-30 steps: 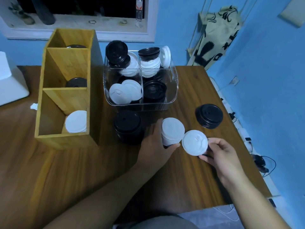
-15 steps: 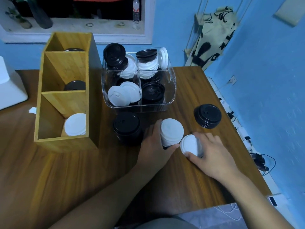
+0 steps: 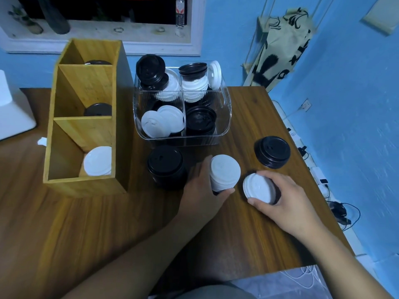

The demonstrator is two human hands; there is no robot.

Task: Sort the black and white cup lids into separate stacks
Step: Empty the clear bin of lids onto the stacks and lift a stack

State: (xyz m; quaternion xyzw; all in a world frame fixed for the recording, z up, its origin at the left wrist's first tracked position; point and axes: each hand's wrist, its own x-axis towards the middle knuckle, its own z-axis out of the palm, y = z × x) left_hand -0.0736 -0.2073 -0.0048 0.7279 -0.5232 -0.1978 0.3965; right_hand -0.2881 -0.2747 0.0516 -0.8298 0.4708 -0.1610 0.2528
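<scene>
On the wooden table (image 3: 108, 223) stands a stack of white lids (image 3: 224, 172); my left hand (image 3: 203, 190) grips its side, fingers behind and thumb in front. Just to its right my right hand (image 3: 280, 195) holds a short white lid stack (image 3: 258, 187) low over the table, fingers curled round its rim. A tall black lid stack (image 3: 166, 166) stands left of my left hand. A second, shorter black stack (image 3: 272, 151) sits at the right. A clear bin (image 3: 224, 104) behind them holds mixed black and white lids.
A three-compartment bamboo organizer (image 3: 86, 117) stands at the left, with a white lid (image 3: 98, 161) in its front slot and black lids in the two slots behind. A white appliance (image 3: 10, 117) is at the far left. Cables lie on the floor off the table's right edge.
My right hand came down from holding a single tilted white lid beside the stack and now grips a white lid stack low on the table. My left hand stays on the taller white stack.
</scene>
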